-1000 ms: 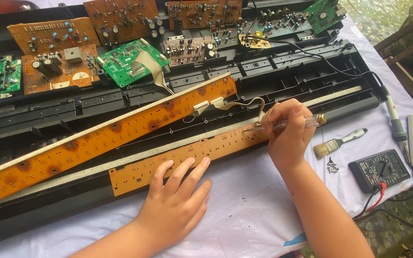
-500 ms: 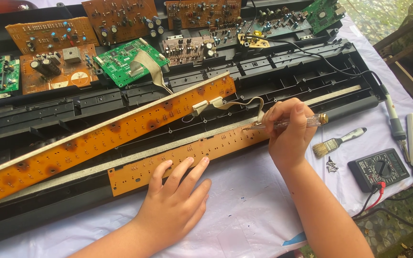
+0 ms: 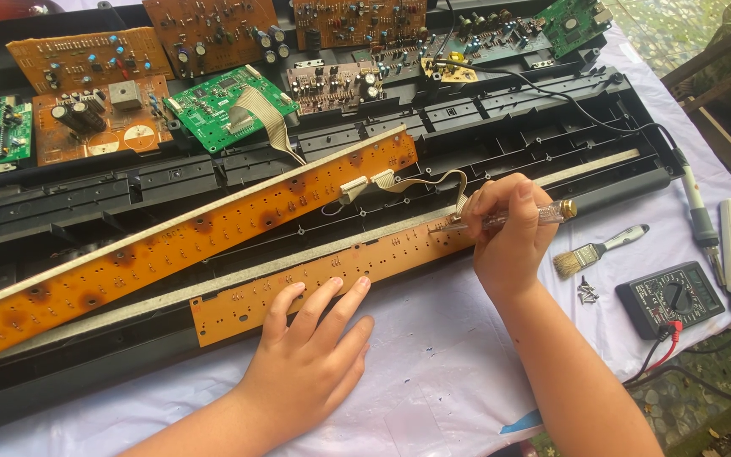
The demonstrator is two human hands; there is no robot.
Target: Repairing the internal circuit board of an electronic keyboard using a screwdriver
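The right hand [image 3: 509, 245] gripped a clear screwdriver [image 3: 509, 217] at the short circuit strip [image 3: 323, 279]; the flat, open left hand [image 3: 310, 360] steadied it. A slipping tip could scratch the tracks.

Matt orange circuit strip [image 3: 298, 283]; screwdriver [image 3: 509, 216] seemingly clear plastic.

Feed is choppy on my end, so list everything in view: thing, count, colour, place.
Short strip board: 1, orange, front, under both hands.
Long strip board: 1, orange-brown, diagonal, left to centre.
Ribbon cable: 1, beige, between the strips.
Chassis: 1, black, across the table.
Circuit boards: several, brown and green, along the back.
Brush: 1, white handle, right.
Screws: small pile, dark, by the brush.
Multimeter: 1, black, far right.
Cloth: 1, white, covering the table.
Screwdriver: 1, clear handle, in right hand.
Left hand: flat on short strip.
Right hand: gripping screwdriver.
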